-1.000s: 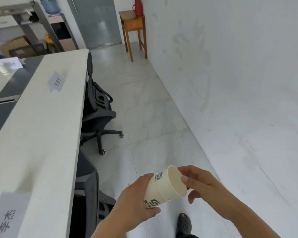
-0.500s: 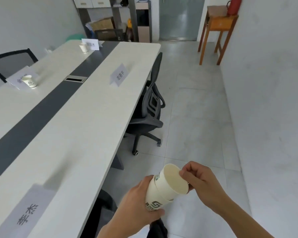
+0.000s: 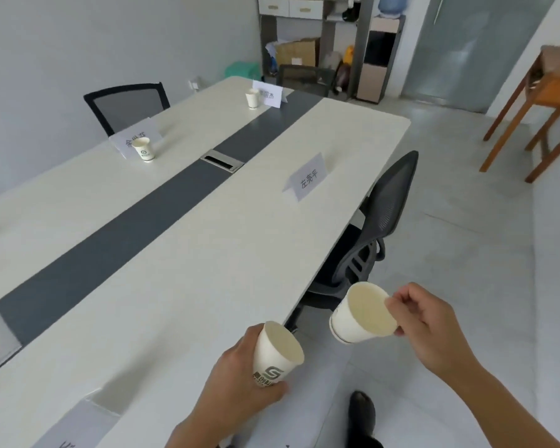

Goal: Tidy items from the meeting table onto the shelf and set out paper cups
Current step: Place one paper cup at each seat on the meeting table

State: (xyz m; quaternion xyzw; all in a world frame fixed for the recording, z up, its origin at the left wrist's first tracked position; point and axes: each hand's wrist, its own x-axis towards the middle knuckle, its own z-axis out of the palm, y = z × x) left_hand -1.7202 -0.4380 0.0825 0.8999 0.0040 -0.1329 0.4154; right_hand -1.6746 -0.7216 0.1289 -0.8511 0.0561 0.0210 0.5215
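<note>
We hold two paper cups apart — left hand (image 3: 240,376) wraps the logo cup (image 3: 277,357) over the bench (image 3: 162,273) edge, right hand (image 3: 430,324) pinches the plain cup (image 3: 359,315) rim. A black chair (image 3: 369,227) stands just beside.

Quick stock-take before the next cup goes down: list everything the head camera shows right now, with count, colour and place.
meeting table: 1, cream with a dark grey centre strip, left and centre
cable hatches: 2, metal, set in the strip
name cards: 4, white, by the table's seats; nearest one cut off at the bottom edge
cups on table: 2, white, each by a far name card
office chairs: 3, black mesh, around the table
shelf: 1, grey, far wall, holding boxes and clutter
water dispenser: 1, beige, beside the shelf
wooden table: 1, brown, right edge
left hand: holds one logo cup
right hand: pinches a second cup by its rim
</note>
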